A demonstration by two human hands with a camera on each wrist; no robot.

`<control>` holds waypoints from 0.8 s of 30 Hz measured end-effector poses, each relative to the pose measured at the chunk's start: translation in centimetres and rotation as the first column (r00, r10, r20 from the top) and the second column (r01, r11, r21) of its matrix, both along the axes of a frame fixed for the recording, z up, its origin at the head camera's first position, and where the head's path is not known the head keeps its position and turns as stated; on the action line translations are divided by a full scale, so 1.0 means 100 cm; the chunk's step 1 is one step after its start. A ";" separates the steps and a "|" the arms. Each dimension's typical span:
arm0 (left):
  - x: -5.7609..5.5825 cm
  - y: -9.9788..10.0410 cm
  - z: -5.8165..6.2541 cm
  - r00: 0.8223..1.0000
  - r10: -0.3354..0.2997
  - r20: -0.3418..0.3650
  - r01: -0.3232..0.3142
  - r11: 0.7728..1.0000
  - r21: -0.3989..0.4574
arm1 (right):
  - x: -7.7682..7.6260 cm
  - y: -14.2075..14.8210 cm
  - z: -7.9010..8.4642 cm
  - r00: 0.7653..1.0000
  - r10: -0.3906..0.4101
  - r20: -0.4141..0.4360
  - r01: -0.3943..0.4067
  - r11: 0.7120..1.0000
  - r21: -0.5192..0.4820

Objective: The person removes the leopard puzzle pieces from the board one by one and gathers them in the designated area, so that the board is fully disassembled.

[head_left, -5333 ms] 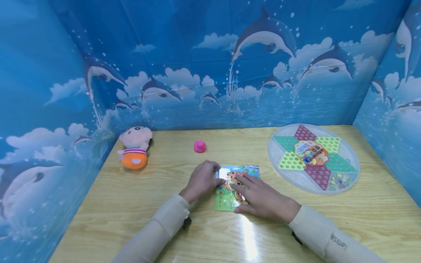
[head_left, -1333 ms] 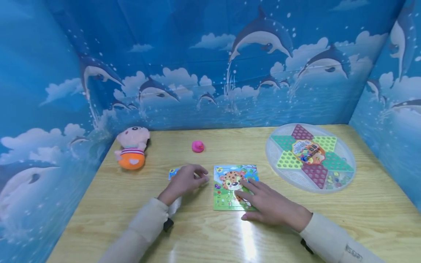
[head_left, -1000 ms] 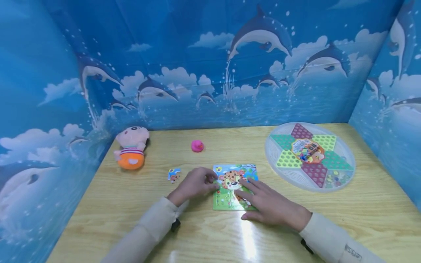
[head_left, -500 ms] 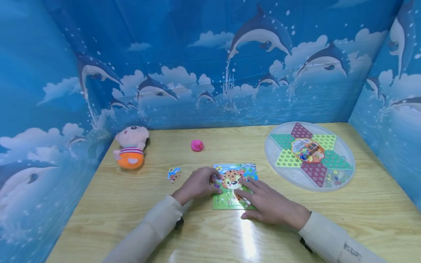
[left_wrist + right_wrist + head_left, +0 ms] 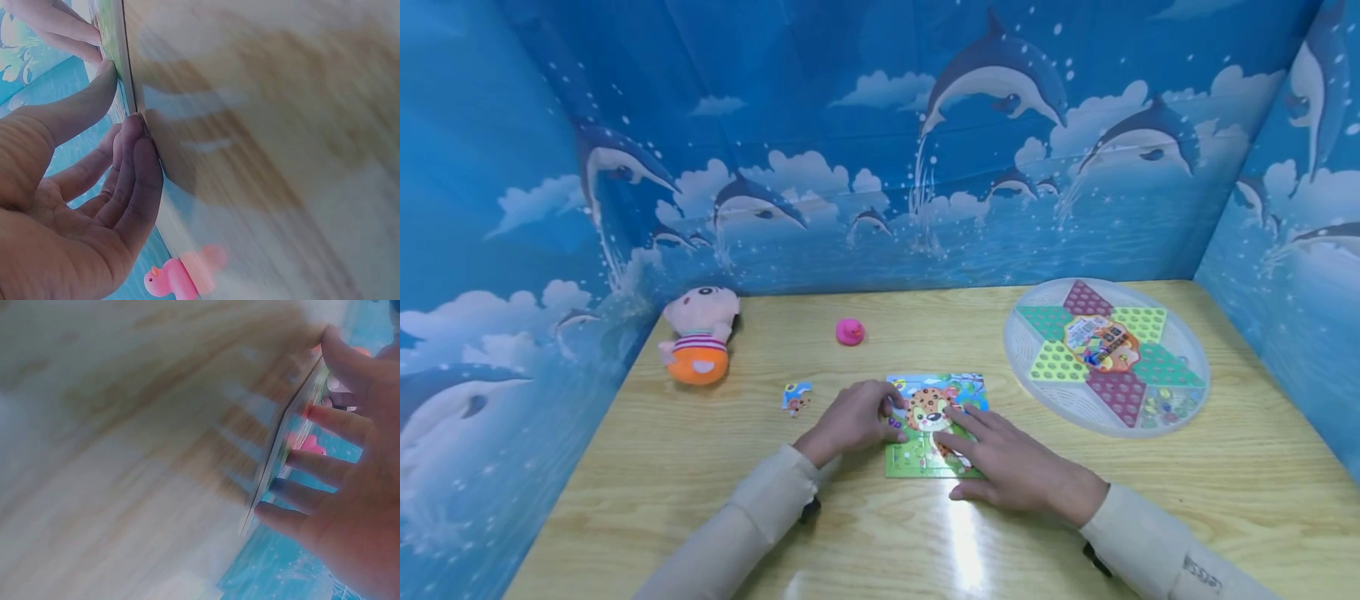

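Note:
A square jigsaw puzzle [image 5: 925, 454] with a leopard picture lies flat on the table in the head view. My left hand [image 5: 853, 419] is at its left edge, thumb and fingertips touching it. In the left wrist view the thumb [image 5: 87, 106] is apart from the fingers [image 5: 144, 181], which bend gently at the edge. Whether a piece is lifted there cannot be told. My right hand [image 5: 1026, 462] rests with spread fingers on the puzzle's right side. A loose puzzle piece [image 5: 796, 399], blue with a spotted ear, lies left of my left hand.
A pink rubber duck [image 5: 850, 332] stands behind the puzzle. A plush doll [image 5: 702, 337] lies at the back left. On the right lies a round Chinese checkers board [image 5: 1107, 357], with marbles [image 5: 1168, 406] in one section. Dolphin-printed curtains [image 5: 880, 150] close the back and sides.
The loose piece, absent from its spot 5.3 seconds ago, now lies left of the puzzle. My left hand has moved from near it back to the puzzle's left edge. The right hand stays put lately.

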State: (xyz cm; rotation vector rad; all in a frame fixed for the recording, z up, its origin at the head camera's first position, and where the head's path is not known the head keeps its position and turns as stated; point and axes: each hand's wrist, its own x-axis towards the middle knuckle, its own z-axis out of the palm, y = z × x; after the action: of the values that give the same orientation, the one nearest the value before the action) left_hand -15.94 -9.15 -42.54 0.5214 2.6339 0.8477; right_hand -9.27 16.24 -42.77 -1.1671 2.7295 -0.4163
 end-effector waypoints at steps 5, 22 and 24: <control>0.001 0.000 0.000 1.000 0.001 -0.012 -0.001 1.000 -0.002 | 0.000 0.000 -0.001 1.000 0.004 -0.006 -0.004 1.000 -0.002; 0.002 0.001 0.000 0.999 0.005 -0.038 -0.005 1.000 0.013 | 0.000 -0.001 0.000 1.000 0.009 -0.022 -0.009 1.000 -0.008; 0.002 0.001 0.000 0.999 0.007 -0.040 -0.007 1.000 0.013 | 0.000 -0.001 0.000 1.000 0.008 -0.023 -0.008 1.000 -0.009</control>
State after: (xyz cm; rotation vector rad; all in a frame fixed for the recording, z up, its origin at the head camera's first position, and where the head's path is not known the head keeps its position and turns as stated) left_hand -15.78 -9.03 -42.53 0.5386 2.6696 0.8661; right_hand -9.27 16.17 -42.78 -1.1922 2.7439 -0.4172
